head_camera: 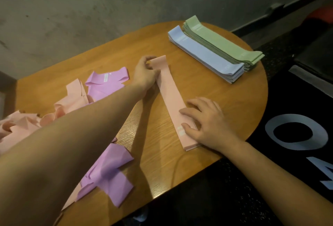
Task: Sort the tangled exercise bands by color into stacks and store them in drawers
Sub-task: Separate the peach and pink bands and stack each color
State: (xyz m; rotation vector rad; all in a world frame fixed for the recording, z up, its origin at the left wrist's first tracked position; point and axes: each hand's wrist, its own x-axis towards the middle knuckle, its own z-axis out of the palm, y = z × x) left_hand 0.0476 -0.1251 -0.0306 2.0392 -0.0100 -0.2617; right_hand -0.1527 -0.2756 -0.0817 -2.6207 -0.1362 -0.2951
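Observation:
A flat pink band [171,97] lies lengthwise in the middle of the wooden table [207,88]. My left hand [145,75] pinches its far end, fingers curled round the edge. My right hand [207,121] presses its near end down with straight fingers. A neat blue stack [207,54] and a green stack [221,42] lie side by side at the far right. A loose pile of pink bands [70,103] lies to the left, a purple band [106,81] beside it, and another purple band [108,173] near the front edge.
A grey concrete wall runs behind the table. To the right lies a black floor mat [297,135] with large pale letters. The table's rounded right end and front edge are close to my right arm.

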